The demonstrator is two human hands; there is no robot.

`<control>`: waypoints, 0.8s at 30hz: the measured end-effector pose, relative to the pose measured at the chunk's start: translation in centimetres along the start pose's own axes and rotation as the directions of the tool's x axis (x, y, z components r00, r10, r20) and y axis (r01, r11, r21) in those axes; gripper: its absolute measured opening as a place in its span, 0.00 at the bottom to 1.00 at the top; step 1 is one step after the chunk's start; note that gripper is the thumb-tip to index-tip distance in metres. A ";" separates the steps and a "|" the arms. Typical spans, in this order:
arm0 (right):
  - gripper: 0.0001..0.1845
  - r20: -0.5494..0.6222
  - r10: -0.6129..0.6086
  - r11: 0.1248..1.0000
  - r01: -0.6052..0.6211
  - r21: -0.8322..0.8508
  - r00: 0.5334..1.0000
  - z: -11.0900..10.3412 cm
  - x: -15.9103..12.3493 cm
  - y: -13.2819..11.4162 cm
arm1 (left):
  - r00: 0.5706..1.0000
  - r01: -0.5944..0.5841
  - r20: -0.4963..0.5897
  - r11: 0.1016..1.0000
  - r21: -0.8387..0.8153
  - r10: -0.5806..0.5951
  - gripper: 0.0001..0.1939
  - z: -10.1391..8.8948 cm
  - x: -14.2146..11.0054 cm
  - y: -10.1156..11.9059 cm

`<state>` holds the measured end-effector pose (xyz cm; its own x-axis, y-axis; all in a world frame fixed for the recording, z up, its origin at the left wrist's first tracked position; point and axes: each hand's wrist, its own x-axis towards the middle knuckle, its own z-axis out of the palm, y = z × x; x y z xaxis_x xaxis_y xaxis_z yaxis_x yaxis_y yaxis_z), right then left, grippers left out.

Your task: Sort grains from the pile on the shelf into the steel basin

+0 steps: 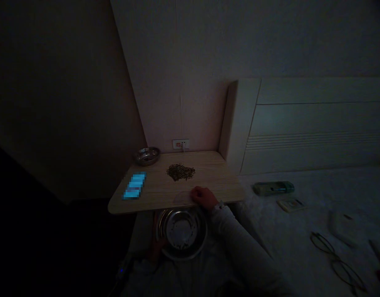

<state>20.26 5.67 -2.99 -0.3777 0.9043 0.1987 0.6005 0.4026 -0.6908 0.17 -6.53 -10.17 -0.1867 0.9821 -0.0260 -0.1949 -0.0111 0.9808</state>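
Note:
The room is very dark. My right hand (pixel 203 197) rests curled at the near edge of a small wooden table (pixel 208 173), fingers bent on the wood; what it holds, if anything, is too dim to make out. My left hand (pixel 156 243) grips the left rim of a metal bowl (pixel 181 233) held just below the table's front edge, with some dark bits inside. A pile of small dark grains (pixel 180 172) lies in the middle of the tabletop, a little beyond my right hand.
A second metal bowl (pixel 147 155) sits at the table's back left, a lit phone (pixel 134 185) on its left side. A wall socket (pixel 180 144) is behind. On the bed at right lie a greenish object (pixel 273 188), a small card (pixel 290 204) and glasses (pixel 335 258).

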 end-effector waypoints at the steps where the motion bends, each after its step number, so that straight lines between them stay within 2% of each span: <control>1: 0.11 0.000 -0.002 1.000 0.002 -0.001 1.000 0.0 0.0 0.0 | 1.000 0.013 -0.007 1.000 -0.002 -0.013 0.48 -0.1 0.1 -0.1; 7: 0.11 -0.003 -0.013 1.000 0.013 0.013 1.000 0.0 0.0 0.0 | 0.999 0.000 -0.036 1.000 0.002 0.000 0.44 -0.4 0.4 -0.5; 11: 0.11 -0.005 -0.012 1.000 0.012 0.002 1.000 0.0 0.0 0.1 | 0.998 -0.061 -0.019 0.998 0.030 0.062 0.42 0.0 0.0 0.2; 15: 0.10 -0.002 -0.010 1.000 0.010 -0.004 1.000 0.0 0.1 0.1 | 0.997 -0.073 -0.011 0.996 0.056 0.073 0.40 0.0 -0.1 0.7; 21: 0.10 -0.009 -0.027 1.000 0.027 -0.004 1.000 -0.1 -0.1 -0.1 | 0.997 -0.069 -0.030 0.996 0.050 0.070 0.43 0.1 0.1 0.2; 24: 0.11 -0.009 -0.014 1.000 0.014 -0.012 1.000 -0.2 -0.2 -0.3 | 0.992 -0.108 -0.065 0.994 0.029 0.110 0.41 0.5 -0.2 0.0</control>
<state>20.31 5.42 -2.65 -0.3797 0.9000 0.2141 0.6036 0.4165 -0.6799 0.69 -6.66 -10.03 -0.2693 0.9606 0.0694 -0.1453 -0.1117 0.9831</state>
